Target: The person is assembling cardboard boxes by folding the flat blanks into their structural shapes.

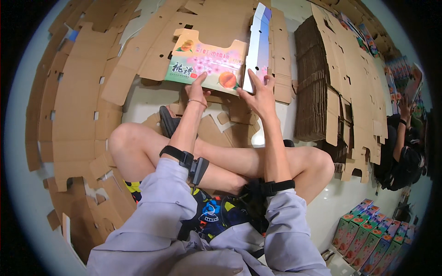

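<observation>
A printed cardboard box (212, 62) with peach and blossom pictures, partly folded, is held up in front of me. Its long white and blue side panel (258, 43) stands at an angle along the right edge. My left hand (199, 91) grips the box's lower edge, thumb on the printed face and the other fingers behind it. At the lower right corner, my right hand (261, 95) holds the fold, its thumb by the corner and its fingers reaching over the side panel. The fingertips behind the cardboard are hidden.
Flat brown cardboard blanks (83, 96) cover the floor at the left and far side. A tall stack of folded blanks (317, 83) stands to the right. Several finished printed boxes (368, 234) sit at the lower right. Another person's arm (401, 131) shows at the far right.
</observation>
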A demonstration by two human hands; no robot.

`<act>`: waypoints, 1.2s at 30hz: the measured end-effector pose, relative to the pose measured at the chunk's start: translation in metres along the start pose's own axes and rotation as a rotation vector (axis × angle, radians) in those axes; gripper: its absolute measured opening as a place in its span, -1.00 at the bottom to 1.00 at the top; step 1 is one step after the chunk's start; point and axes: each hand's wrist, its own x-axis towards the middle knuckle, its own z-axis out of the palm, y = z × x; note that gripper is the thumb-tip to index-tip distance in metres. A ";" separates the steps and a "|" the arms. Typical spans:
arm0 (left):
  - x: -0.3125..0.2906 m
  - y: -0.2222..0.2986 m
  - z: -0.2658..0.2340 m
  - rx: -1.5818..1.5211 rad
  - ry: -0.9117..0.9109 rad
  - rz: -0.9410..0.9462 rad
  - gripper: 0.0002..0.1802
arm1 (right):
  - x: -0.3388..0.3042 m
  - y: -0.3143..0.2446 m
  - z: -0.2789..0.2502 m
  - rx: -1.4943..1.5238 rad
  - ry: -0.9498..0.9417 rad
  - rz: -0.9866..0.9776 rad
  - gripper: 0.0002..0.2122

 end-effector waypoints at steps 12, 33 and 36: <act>-0.008 -0.010 0.006 -0.062 -0.043 -0.104 -0.63 | 0.003 0.026 0.035 0.775 0.517 0.721 -0.41; -0.015 -0.013 0.018 -0.098 -0.185 -0.190 -0.58 | 0.010 0.013 0.042 1.438 0.411 0.611 -0.65; -0.018 0.001 0.015 -0.055 -0.284 -0.271 -0.56 | 0.016 0.014 0.041 1.450 0.461 0.589 -0.67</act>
